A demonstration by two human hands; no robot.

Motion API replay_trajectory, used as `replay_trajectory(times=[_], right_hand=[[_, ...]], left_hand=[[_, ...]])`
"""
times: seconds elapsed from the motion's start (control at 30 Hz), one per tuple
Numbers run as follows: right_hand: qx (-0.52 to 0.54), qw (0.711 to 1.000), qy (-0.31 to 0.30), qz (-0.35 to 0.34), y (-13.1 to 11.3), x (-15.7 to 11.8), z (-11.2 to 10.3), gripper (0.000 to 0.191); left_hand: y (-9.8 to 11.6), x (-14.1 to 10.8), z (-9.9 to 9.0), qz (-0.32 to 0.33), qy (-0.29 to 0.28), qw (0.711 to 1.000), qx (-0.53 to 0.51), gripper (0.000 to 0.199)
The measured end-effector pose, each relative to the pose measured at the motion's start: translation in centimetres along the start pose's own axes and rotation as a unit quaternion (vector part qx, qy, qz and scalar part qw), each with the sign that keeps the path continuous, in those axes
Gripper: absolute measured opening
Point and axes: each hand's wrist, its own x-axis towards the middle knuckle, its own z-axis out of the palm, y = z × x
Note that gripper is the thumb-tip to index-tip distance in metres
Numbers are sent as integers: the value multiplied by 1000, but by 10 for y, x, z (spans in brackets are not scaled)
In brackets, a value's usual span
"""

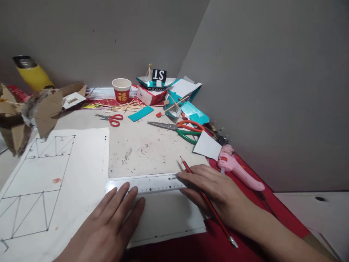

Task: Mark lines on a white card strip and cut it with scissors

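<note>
Grey walls [259, 91] stand behind the scuffed tabletop [152, 151], which stretches between the ruler [158, 185] and the green-and-orange scissors [177, 127]. The straight, clear ruler lies along the far edge of a white sheet [169, 214]. The left hand [109, 218] rests on it, fingers slightly spread, gripping nothing; the right hand [215, 189], fingers loosely curled, holds a red-and-black pencil [218, 214].

Two hands are here: the left hand [109, 218] at seven o'clock, the right hand [212, 185] at five. There are one ruler [160, 184] and one pencil [212, 209]. Small scissors [112, 119] at nine and large scissors [181, 127] at centre make two pairs. One cup [121, 92] is counted at ten, one glue gun [241, 171] at four.
</note>
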Motion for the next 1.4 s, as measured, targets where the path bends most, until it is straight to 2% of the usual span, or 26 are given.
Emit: replay_trajectory(times=[0.17,0.57,0.9,1.1,1.4], right_hand=[[7,1000,-8,13,1,-1,-1,27],[16,1000,-6,26,2,-2,-4,30],[24,999,-10,27,0,-2,-6,27],[48,998,-8,30,2,-4,-5,33],[67,988,20,138,-6,-4,-6,21]], left_hand=[[0,2,-2,2,14,1000,12,69],[-4,-8,19,20,16,1000,16,75],[-3,-10,20,15,36,999,3,70],[-3,-12,18,31,49,998,18,72],[-1,-11,19,24,50,998,20,71]])
